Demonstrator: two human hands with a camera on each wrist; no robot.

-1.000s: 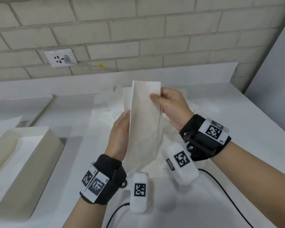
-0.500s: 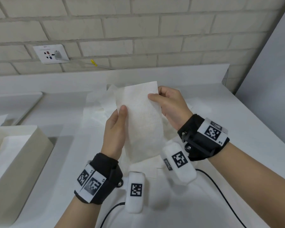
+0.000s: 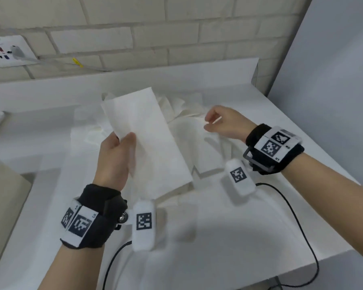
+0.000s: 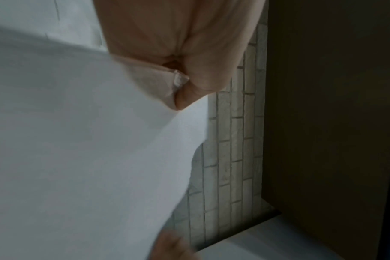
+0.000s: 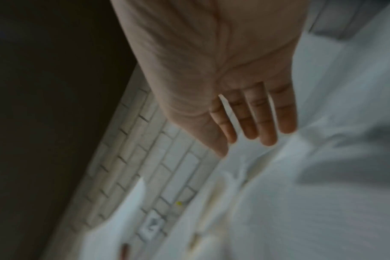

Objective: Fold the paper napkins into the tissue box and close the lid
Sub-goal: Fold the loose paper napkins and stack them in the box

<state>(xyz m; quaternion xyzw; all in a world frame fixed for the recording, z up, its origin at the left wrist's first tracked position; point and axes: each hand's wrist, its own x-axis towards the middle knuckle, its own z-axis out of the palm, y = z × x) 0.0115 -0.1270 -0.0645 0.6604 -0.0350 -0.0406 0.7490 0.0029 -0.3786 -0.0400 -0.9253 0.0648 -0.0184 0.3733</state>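
Napkin (image 3: 147, 130) pinched by left hand (image 3: 115, 158); right wrist view shows right-hand fingers (image 5: 263, 119) straight, empty.

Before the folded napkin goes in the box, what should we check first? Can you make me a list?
1. Left hand holds the folded napkin: ok.
2. Napkin folded flat: ok.
3. Right hand free, fingers straight: ok.
4. Tissue box within reach at the left edge: ok.
5. Box lid open: cannot tell, mostly out of view.
6. More napkins waiting on the counter: ok.
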